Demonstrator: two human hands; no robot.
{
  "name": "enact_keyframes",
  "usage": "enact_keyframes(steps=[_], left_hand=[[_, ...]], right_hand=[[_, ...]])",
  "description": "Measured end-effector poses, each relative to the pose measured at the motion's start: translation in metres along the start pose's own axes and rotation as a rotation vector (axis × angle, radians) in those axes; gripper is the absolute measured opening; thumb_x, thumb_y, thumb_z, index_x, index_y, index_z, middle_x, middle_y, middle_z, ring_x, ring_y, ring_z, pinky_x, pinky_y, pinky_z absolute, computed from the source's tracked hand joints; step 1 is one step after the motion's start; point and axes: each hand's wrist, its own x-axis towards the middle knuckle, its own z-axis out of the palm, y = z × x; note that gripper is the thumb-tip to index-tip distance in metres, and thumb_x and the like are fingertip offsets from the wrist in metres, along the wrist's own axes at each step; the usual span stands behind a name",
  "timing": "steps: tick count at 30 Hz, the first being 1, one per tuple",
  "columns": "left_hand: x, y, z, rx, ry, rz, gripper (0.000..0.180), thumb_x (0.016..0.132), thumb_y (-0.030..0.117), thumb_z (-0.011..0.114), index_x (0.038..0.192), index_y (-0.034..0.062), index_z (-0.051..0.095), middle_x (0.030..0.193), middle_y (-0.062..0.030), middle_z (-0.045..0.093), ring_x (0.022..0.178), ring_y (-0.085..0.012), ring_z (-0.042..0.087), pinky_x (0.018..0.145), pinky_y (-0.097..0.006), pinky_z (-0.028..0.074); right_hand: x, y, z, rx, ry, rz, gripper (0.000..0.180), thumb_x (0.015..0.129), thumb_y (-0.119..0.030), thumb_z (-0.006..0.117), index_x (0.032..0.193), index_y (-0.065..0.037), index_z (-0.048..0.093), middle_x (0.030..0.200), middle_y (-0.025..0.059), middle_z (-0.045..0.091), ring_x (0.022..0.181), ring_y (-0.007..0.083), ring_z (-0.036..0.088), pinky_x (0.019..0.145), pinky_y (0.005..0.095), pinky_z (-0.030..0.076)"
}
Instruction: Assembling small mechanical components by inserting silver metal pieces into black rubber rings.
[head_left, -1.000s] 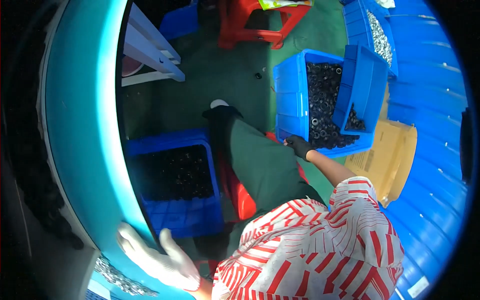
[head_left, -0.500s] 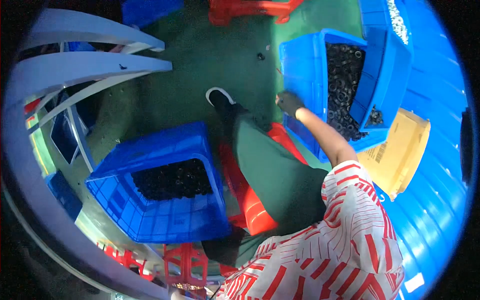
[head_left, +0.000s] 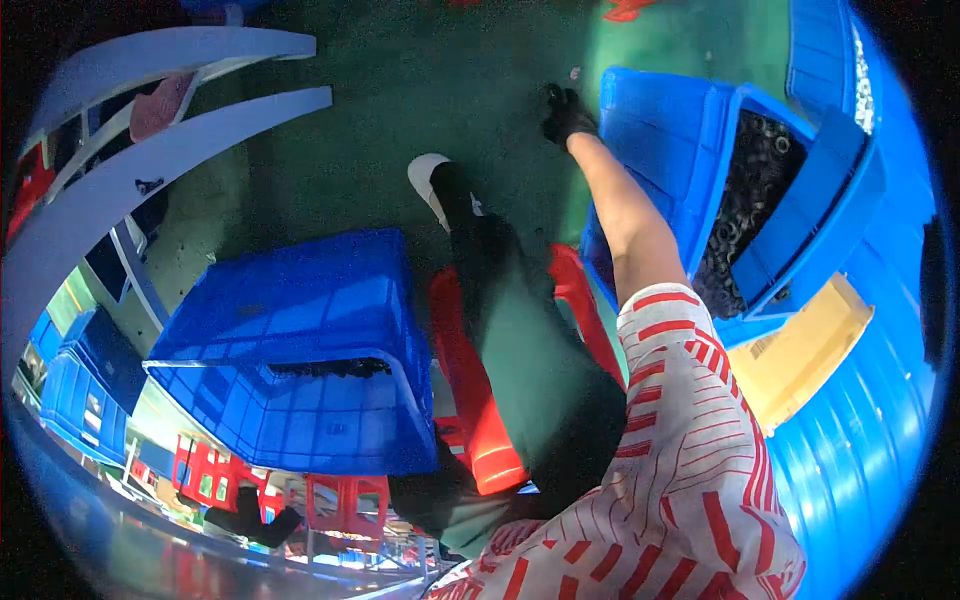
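Observation:
My right hand [head_left: 569,118], in a black glove, reaches down beside the left wall of a blue crate [head_left: 657,130]. Its fingertips are at a small dark ring-like piece [head_left: 552,91] low over the green floor. Dark fingers against dark floor hide whether they have closed on it. The crate holds many black rings [head_left: 745,185]. Across its right side lies a smaller blue bin [head_left: 815,220], tilted. My left hand is out of view.
Another blue crate [head_left: 290,300] with black pieces stands at my left, by a red stool [head_left: 490,440]. A cardboard box [head_left: 805,350] lies right of the ring crate, against blue ribbed sheeting [head_left: 860,430]. Curved pale bars [head_left: 200,150] reach in at upper left.
My right hand has left the crate's edge and stretched farther forward, down to the small dark piece on the floor. My view has shifted; the crates appear at a different angle.

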Motion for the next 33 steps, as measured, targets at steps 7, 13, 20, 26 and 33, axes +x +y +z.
enact_keyframes(steps=[7, 13, 20, 26, 33], left_hand=[[0.018, 0.005, 0.023, -0.015, -0.010, 0.031, 0.069, 0.087, 0.042, 0.058, 0.141, 0.0052, 0.036, 0.142, -0.0186, 0.039, 0.131, -0.0350, 0.034, 0.109, -0.045, 0.026], [0.023, -0.014, 0.009, 0.048, 0.036, 0.028, 0.068, 0.087, 0.042, 0.058, 0.141, 0.0049, 0.037, 0.141, -0.0187, 0.040, 0.130, -0.0342, 0.036, 0.109, -0.045, 0.027], [0.000, -0.062, -0.059, 0.070, 0.113, 0.027, 0.068, 0.087, 0.043, 0.058, 0.140, 0.0047, 0.039, 0.140, -0.0188, 0.041, 0.129, -0.0333, 0.038, 0.108, -0.043, 0.028], [-0.030, -0.078, -0.091, -0.064, 0.281, 0.017, 0.067, 0.087, 0.043, 0.058, 0.139, 0.0044, 0.040, 0.139, -0.0189, 0.043, 0.128, -0.0325, 0.040, 0.108, -0.043, 0.029], [-0.085, -0.033, -0.101, -0.476, 0.348, 0.106, 0.048, 0.089, 0.024, 0.050, 0.128, -0.0043, 0.049, 0.129, -0.0170, 0.053, 0.121, -0.0276, 0.049, 0.103, -0.038, 0.035]], right_hand=[[0.082, 0.073, 0.047, -0.093, -0.148, -0.028, 0.057, 0.079, -0.020, 0.053, 0.135, -0.012, 0.044, 0.137, 0.0210, 0.043, 0.127, 0.0339, 0.041, 0.106, 0.0417, 0.034], [-0.019, -0.001, 0.078, 0.322, 0.486, -0.370, 0.050, 0.079, -0.022, 0.060, 0.126, -0.009, 0.053, 0.126, 0.0176, 0.054, 0.118, 0.0325, 0.049, 0.098, 0.0405, 0.042], [-0.158, -0.017, 0.005, 0.842, 0.325, -0.249, 0.041, 0.085, -0.023, 0.061, 0.122, -0.007, 0.056, 0.119, 0.0166, 0.059, 0.108, 0.0309, 0.058, 0.092, 0.0353, 0.045], [-0.321, -0.074, -0.126, 0.905, 0.380, -0.666, 0.039, 0.086, -0.012, 0.063, 0.123, -0.003, 0.055, 0.118, 0.0111, 0.056, 0.105, 0.0180, 0.056, 0.092, 0.0286, 0.044], [-0.507, -0.112, -0.145, 0.578, 0.404, -1.179, 0.067, 0.069, -0.013, 0.070, 0.131, -0.009, 0.044, 0.135, 0.0179, 0.041, 0.106, 0.0329, 0.057, 0.073, 0.0396, 0.053]])
